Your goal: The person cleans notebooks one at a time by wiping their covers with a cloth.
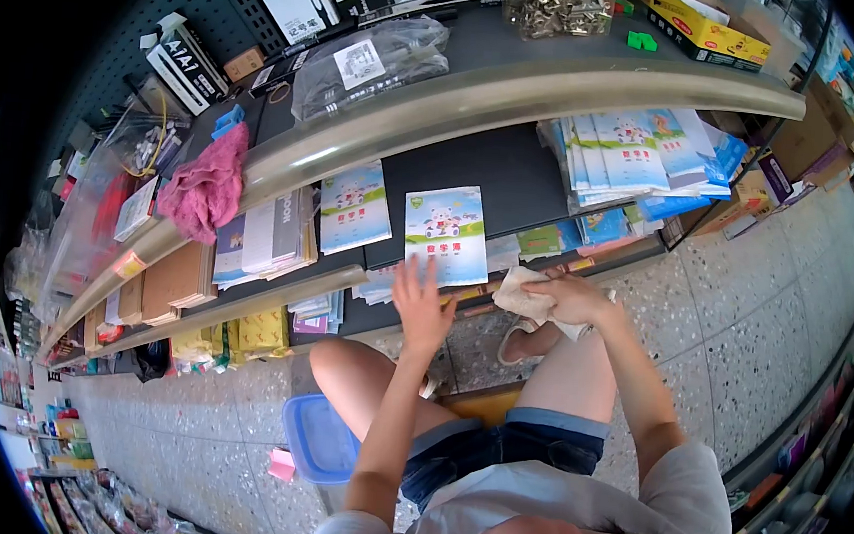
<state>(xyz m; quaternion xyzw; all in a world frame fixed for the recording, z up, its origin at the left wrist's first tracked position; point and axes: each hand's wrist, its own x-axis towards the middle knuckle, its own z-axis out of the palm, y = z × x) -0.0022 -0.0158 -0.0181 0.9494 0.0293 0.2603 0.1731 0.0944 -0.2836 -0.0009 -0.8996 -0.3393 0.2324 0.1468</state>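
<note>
My left hand [422, 305] has its fingers spread at the lower edge of a thin exercise book [447, 230] with a cartoon cover and red characters. That book lies on the dark lower shelf [494, 177], overhanging its front edge. Whether the fingertips press on the cover or hover just above it, I cannot tell. In my right hand [577, 301] is a crumpled whitish cloth [525, 295], held over the space in front of the shelf. A similar exercise book [355, 208] lies to the left, and a stack of exercise books [622, 152] stands to the right.
A pink cloth [205, 184] hangs over the upper shelf's metal edge [408, 130]. Above are a plastic bag [372, 67], a tub of metal clips [560, 6] and a yellow box [705, 26]. A blue plastic basin [319, 439] stands on the speckled floor by my left leg.
</note>
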